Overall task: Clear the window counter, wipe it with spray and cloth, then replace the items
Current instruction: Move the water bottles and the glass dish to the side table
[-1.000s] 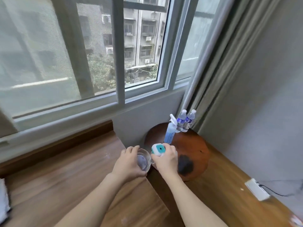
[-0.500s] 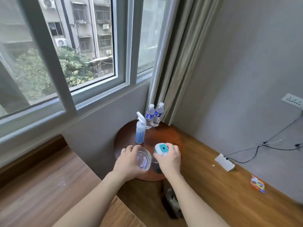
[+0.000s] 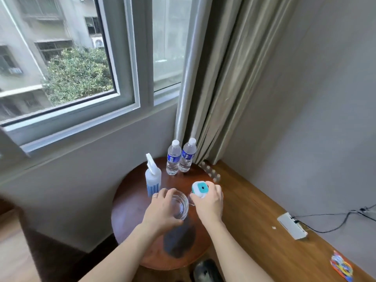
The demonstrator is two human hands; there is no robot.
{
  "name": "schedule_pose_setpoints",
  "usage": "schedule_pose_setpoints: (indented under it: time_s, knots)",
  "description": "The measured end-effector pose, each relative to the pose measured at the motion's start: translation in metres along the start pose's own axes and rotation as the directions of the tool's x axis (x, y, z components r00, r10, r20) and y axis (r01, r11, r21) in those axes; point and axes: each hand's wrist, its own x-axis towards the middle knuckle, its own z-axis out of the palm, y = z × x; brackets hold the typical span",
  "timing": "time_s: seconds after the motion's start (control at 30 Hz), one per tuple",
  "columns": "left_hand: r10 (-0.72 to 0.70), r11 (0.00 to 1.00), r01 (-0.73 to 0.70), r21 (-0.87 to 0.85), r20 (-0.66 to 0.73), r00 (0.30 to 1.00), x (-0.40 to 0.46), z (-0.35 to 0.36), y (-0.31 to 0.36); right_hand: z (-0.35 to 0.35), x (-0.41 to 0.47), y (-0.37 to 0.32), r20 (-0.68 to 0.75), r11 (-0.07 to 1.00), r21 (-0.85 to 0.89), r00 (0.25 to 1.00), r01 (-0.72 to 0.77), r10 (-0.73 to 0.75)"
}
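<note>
Looking down from the head camera, we see both hands over a round wooden table [image 3: 130, 202] in the corner under the window. Our left hand [image 3: 162, 210] curls round a clear glass [image 3: 180, 204], fingers over the far rim and thumb on the near side. Our right hand [image 3: 209, 202] grips a small white-and-teal gadget [image 3: 200, 188] from above. Both items are at or just above the tabletop; we cannot tell whether they rest on it. Behind them stand a spray bottle [image 3: 153, 178] and two water bottles [image 3: 180, 157], upright and just beside each other.

We judge the glass light, rigid, smooth and breakable, best held round its wall rather than by the rim alone. The gadget looks light and hard, easy to hold at its sides.

The glass's base is hidden by the left hand, a dark blurred patch [image 3: 179, 239] on the table cannot be identified, and no cloth is in view.
</note>
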Motion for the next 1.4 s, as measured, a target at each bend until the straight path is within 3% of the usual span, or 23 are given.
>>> schedule_pose_setpoints:
  time_s: [0.3,0.67,0.93,1.4]
  knots:
    - [-0.131,0.991,0.131,-0.001,-0.046,0.99,0.115,0.054,0.008,0.041,0.119,0.042,0.092,1.0,-0.027,0.996,0.015,-0.012]
    - [-0.307,0.948,0.31,0.074,-0.047,0.95,0.177,0.095,-0.012,0.098,0.19,0.058,0.129,0.996,-0.087,0.991,0.027,-0.016]
    - [-0.358,0.929,0.363,0.069,-0.079,0.93,0.2,0.113,-0.032,0.117,0.216,0.059,0.132,0.995,-0.093,0.991,0.042,-0.03]
    - [-0.327,0.942,0.334,0.025,-0.144,0.934,0.21,0.123,-0.05,0.124,0.228,0.053,0.162,0.988,-0.105,0.982,0.112,-0.094]
